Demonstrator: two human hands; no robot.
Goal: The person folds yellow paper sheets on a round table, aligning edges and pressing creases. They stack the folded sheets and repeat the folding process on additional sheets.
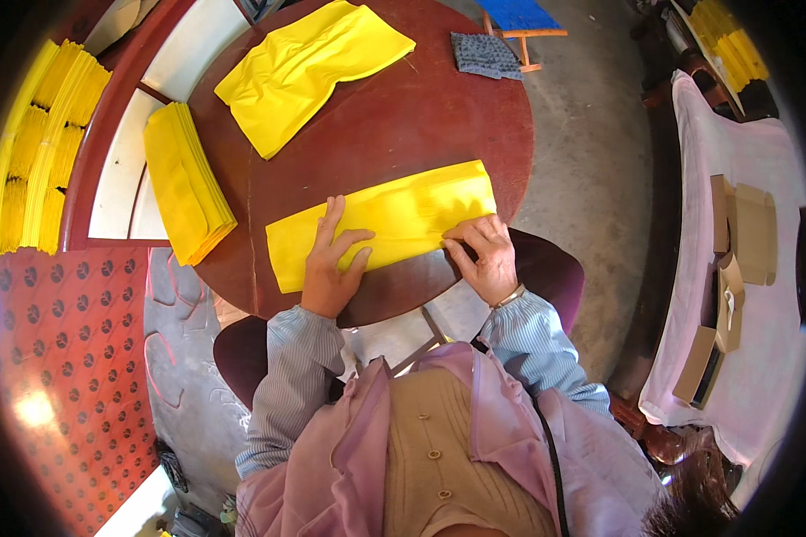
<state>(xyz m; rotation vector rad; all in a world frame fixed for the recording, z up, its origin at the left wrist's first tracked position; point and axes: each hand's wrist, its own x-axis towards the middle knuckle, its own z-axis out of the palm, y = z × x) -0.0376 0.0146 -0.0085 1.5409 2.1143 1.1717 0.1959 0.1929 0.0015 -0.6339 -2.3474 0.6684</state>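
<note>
A long folded piece of yellow cloth-like material [403, 208] lies flat on the dark red round table [421, 125], close to its near edge. My left hand [333, 268] rests on its left part, fingers spread apart. At the near right edge of the piece, my right hand [486, 255] has its fingertips bent down onto the material, thumb close to the index finger. Whether a fold is pinched there is hard to see. Farther off, a wrinkled yellow sheet [304, 67] is spread on the table. A folded yellow stack [186, 183] lies at the table's left edge.
Bundled yellow stacks [40, 152] stand at the far left. A grey cloth [486, 55] lies by the table's far right edge, near a blue-topped wooden stool [521, 16]. On the right, cardboard boxes [750, 233] sit on a pink-covered surface [681, 358].
</note>
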